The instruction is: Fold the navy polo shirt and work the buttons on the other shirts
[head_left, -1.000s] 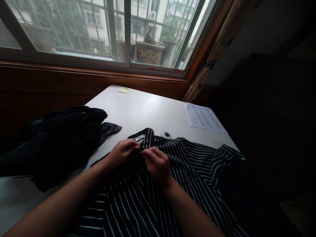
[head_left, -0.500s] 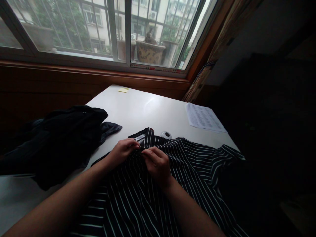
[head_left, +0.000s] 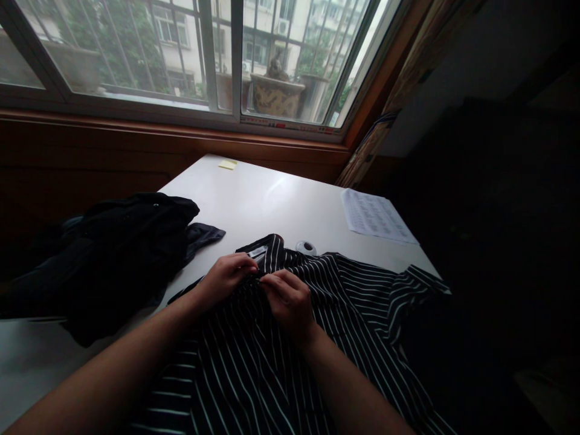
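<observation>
A black shirt [head_left: 357, 296] with white stripes lies spread over the near part of the table, its collar pointing away from me and one short sleeve out to the right. Just below the collar, my left hand [head_left: 229, 275] pinches the fabric between thumb and fingers. Close beside it, my right hand [head_left: 290, 302] pinches the shirt front as well, fingertips almost meeting those of the left. Whatever small part sits between the fingertips is too dark to make out. A pale label [head_left: 258, 252] shows inside the collar.
Dark clothes [head_left: 131, 254] are heaped on the left of the white table [head_left: 272, 199]. A white round object [head_left: 306, 248] with a dark centre stands behind the collar. Printed sheets [head_left: 376, 214] lie at the right edge, a yellow sticky note [head_left: 227, 164] at the far corner. Beyond is a window.
</observation>
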Available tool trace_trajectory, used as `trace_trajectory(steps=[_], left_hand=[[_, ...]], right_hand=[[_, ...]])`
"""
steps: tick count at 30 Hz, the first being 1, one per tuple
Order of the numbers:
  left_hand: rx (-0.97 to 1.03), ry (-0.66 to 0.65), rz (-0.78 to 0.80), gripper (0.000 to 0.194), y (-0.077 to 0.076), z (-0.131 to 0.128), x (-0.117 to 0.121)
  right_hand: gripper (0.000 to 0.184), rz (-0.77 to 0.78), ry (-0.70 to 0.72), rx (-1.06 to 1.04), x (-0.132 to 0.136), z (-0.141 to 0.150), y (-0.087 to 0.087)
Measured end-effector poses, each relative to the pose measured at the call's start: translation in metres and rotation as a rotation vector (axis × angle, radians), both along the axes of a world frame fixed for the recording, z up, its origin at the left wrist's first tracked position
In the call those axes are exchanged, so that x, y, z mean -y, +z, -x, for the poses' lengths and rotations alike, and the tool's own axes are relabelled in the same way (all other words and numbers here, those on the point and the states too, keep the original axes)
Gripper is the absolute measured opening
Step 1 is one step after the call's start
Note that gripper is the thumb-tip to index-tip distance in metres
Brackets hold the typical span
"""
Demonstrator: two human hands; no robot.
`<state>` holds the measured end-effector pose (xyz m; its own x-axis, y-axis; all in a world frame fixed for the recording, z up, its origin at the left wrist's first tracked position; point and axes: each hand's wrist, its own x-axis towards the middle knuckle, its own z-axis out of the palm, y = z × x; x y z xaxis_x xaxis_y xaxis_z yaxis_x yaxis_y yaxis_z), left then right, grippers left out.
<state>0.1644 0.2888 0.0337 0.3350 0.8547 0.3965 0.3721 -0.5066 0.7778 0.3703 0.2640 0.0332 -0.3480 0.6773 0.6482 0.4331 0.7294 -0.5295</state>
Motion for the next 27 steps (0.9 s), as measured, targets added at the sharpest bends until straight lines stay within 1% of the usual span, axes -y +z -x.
trace_trajectory(steps=[5,17,27], left_hand=[[0.002,0.003,-0.013,0.015,0.0005,-0.0001,0.0001],[-0.007,0.004,-0.028,0.015,0.0000,0.0000,0.0004],[-0.009,0.014,-0.004,0.017,0.0018,-0.0008,0.0011]], right_hand=[[0.015,-0.003,0.002,0.005,0.0003,0.0003,0.0016],[0.015,0.001,0.002,0.016,0.0003,-0.0001,-0.0017],[0.015,-0.030,0.010,0.031,-0.0004,-0.0001,-0.0012]])
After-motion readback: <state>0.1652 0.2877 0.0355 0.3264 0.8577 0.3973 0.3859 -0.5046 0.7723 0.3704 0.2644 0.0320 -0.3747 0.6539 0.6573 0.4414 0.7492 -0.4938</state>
